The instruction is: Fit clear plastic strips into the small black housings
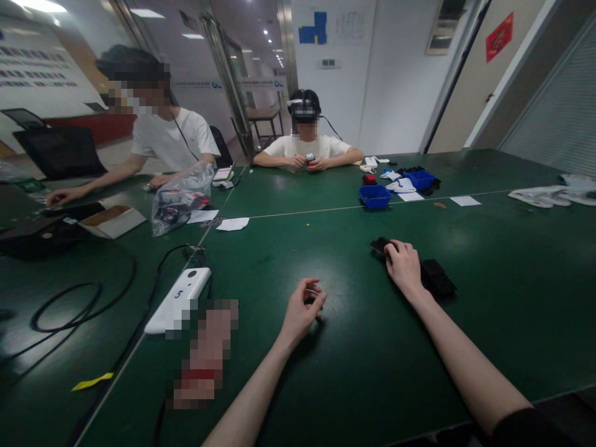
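My right hand is closed over the near end of a black flat item on the green table. Its far edge pokes out past my fingers; the rest is hidden beneath them, so I cannot tell its kind. Just right of that wrist lies a black pouch-like thing, partly behind my forearm. My left hand hovers low or rests over the bare tabletop, fingers loosely curled and apart, with nothing in them.
A white power bank-like box marked 5 lies left, with black cables. Farther off are a blue tray, papers, a clear plastic bag and an open carton. Two people sit across the table.
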Demonstrator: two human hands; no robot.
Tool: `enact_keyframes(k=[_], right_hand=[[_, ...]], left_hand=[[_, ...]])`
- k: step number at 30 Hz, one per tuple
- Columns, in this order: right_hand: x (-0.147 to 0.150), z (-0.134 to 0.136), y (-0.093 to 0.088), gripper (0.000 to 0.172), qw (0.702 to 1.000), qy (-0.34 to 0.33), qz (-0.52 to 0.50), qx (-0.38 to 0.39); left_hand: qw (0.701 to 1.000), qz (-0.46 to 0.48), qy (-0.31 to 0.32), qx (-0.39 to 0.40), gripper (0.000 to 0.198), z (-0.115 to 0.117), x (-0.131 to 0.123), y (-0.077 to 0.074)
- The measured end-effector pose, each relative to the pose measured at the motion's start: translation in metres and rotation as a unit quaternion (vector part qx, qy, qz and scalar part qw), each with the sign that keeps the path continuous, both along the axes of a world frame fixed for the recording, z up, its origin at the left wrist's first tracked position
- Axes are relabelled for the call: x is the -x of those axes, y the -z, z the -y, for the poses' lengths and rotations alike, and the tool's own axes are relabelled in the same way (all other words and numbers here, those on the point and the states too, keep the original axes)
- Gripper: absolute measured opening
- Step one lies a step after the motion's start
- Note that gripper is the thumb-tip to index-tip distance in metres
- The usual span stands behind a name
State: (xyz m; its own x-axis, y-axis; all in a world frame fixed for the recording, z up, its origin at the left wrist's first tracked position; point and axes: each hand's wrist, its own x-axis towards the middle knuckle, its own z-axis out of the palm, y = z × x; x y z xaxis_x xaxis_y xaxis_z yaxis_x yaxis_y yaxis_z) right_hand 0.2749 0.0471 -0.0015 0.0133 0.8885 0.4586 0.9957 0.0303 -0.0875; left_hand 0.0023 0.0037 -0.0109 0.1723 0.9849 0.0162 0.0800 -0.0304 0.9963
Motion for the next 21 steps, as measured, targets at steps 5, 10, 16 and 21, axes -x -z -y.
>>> enact_keyframes(k=[5, 10, 16, 21], right_hand=[[0.000, -0.003, -0.001, 0.029, 0.998, 0.037, 0.045, 0.010], [-0.005, -0.004, 0.002, 0.031, 0.997, 0.066, 0.043, 0.025], [-0.006, -0.006, 0.007, 0.042, 0.996, 0.048, 0.042, 0.061], [-0.010, 0.009, -0.011, 0.037, 0.997, 0.052, 0.041, 0.043]], left_hand=[[1.000, -0.022, 0.013, -0.009, 0.034, -0.001, 0.001, 0.002], [0.999, -0.043, 0.020, -0.014, 0.030, 0.000, 0.001, 0.001], [0.997, -0.063, 0.030, -0.011, 0.030, 0.000, 0.002, -0.002], [0.997, -0.072, 0.033, -0.015, 0.029, 0.001, 0.002, -0.006]])
